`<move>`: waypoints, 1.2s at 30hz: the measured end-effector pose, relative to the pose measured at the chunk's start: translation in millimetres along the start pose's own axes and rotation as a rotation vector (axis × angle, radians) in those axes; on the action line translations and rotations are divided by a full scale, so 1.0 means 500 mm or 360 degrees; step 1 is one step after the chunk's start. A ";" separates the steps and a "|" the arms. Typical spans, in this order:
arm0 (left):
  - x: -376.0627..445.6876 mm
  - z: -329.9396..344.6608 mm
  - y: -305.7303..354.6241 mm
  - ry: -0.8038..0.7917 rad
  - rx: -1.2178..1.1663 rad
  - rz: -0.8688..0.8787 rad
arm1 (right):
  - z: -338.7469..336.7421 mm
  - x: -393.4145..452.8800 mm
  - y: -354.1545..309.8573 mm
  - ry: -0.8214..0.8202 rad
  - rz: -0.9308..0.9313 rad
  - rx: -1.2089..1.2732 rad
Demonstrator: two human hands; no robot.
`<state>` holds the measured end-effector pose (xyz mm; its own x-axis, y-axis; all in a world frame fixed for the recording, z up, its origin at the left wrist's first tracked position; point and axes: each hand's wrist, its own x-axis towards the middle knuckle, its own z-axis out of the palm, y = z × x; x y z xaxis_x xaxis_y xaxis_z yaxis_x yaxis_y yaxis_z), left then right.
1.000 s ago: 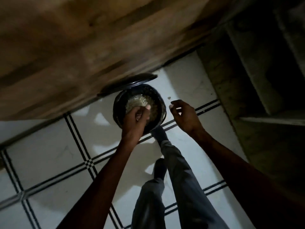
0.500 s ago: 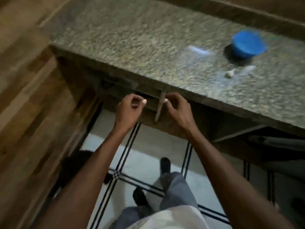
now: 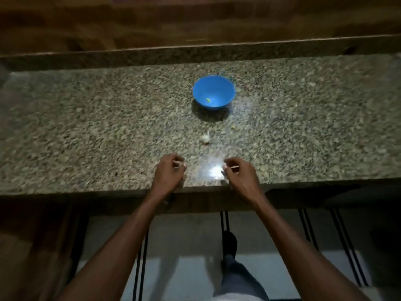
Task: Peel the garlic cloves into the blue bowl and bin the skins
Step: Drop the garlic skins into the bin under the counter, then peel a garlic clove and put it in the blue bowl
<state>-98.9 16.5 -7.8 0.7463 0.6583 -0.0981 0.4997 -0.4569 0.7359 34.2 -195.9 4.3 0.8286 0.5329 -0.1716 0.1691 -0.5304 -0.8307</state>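
Both hands hover over the near edge of the speckled granite bench (image 3: pixel 86 127). The left hand (image 3: pixel 169 172) has its fingers curled in loosely, and the right hand (image 3: pixel 238 174) is curled the same way; whether either pinches anything I cannot tell. Beyond them, between the hands and the blue bowl (image 3: pixel 213 92), a pale garlic piece (image 3: pixel 205 138) lies on the stone, apart from both. The bowl sits upright farther back, with a small yellowish bit (image 3: pixel 208 99) inside. A bright glare spot (image 3: pixel 213 170) shines between the hands.

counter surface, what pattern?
Speckled granite, tan and dark flecks, on the counter; head view.
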 end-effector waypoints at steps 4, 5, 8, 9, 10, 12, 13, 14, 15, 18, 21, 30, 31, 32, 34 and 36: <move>0.092 0.053 0.017 0.0027 0.0161 0.0016 | -0.037 0.131 0.033 -0.0040 -0.0062 -0.0144; 0.101 0.056 0.023 0.0036 0.0178 -0.0004 | -0.040 0.156 0.031 -0.0011 -0.0089 -0.0196; 0.151 0.071 0.035 0.0041 0.0229 -0.0001 | -0.052 0.256 0.018 0.0066 -0.0091 -0.0290; 0.163 0.072 0.037 0.0038 0.0243 -0.0002 | -0.054 0.283 0.015 0.0085 -0.0099 -0.0337; 0.173 0.072 0.039 0.0035 0.0248 -0.0006 | -0.054 0.305 0.012 0.0092 -0.0109 -0.0383; 0.190 0.070 0.038 0.0018 0.0240 -0.0004 | -0.052 0.338 0.007 0.0090 -0.0132 -0.0441; 0.198 0.070 0.036 0.0010 0.0239 0.0013 | -0.050 0.349 0.006 0.0091 -0.0145 -0.0463; 0.204 0.070 0.033 0.0000 0.0232 0.0024 | -0.047 0.356 0.007 0.0088 -0.0149 -0.0486; 0.211 0.070 0.029 -0.0007 0.0212 0.0032 | -0.045 0.360 0.010 0.0086 -0.0151 -0.0512; 0.231 0.068 0.020 -0.0040 0.0124 0.0011 | -0.044 0.354 0.014 0.0110 -0.0166 -0.0492; 0.248 0.069 0.021 -0.0080 0.0042 0.0032 | -0.057 0.348 -0.023 0.0222 -0.0174 -0.0337; 0.271 0.094 0.047 -0.0229 -0.0231 0.0226 | -0.061 0.486 -0.188 0.0360 -0.0352 -0.0248; 0.271 0.098 0.048 -0.0260 -0.0207 0.0268 | -0.058 0.495 -0.188 0.0341 -0.0339 -0.0282; 0.272 0.102 0.048 -0.0279 -0.0188 0.0313 | -0.056 0.497 -0.186 0.0340 -0.0327 -0.0284; 0.275 0.106 0.049 -0.0282 -0.0191 0.0398 | -0.058 0.478 -0.177 0.0338 -0.0286 -0.0192; 0.277 0.108 0.050 -0.0299 -0.0235 0.0411 | -0.062 0.440 -0.164 0.0293 -0.0202 -0.0020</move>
<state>40.9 64.1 -39.4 0.9145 0.4044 -0.0072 0.2249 -0.4936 0.8401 219.3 -55.7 51.1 0.8835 0.4671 0.0342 0.2838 -0.4758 -0.8326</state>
